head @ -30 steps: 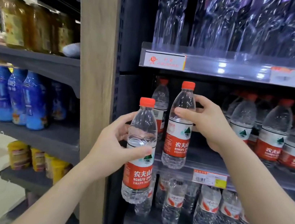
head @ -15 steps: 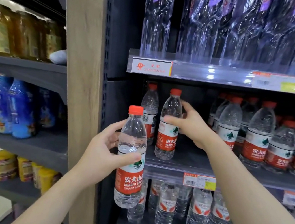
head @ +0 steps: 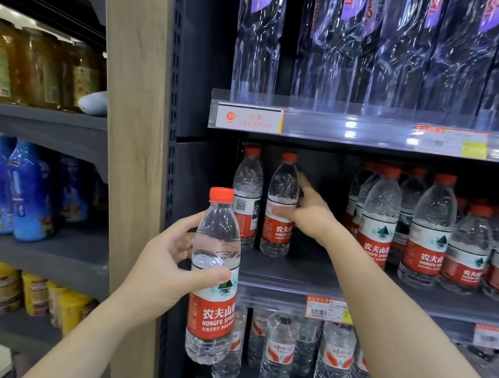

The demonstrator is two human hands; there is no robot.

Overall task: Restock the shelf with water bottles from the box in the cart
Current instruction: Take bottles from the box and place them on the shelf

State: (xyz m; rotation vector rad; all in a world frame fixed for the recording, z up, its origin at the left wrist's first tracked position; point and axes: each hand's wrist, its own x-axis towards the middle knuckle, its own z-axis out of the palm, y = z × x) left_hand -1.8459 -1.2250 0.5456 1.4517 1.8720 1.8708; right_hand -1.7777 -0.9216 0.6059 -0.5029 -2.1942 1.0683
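My left hand [head: 162,276] grips a clear water bottle [head: 214,280] with a red cap and red label, upright in front of the shelf edge. My right hand [head: 310,212] reaches deep onto the middle shelf [head: 309,277] and holds a second water bottle [head: 281,206] of the same kind, which stands at the back. Left of it stands another bottle [head: 245,198]. Several matching bottles [head: 428,233] fill the shelf's right side. The box and cart are out of view.
A wooden upright [head: 128,127] borders the shelf on the left. Tall clear bottles [head: 389,48] fill the shelf above; smaller bottles [head: 279,353] stand below. Blue bottles [head: 8,187], amber jars [head: 28,65] and yellow packs [head: 34,293] sit on the left unit.
My right hand has pushed its bottle from the shelf front back to the rear, beside the other bottle. My left hand has kept its bottle at about the same spot.
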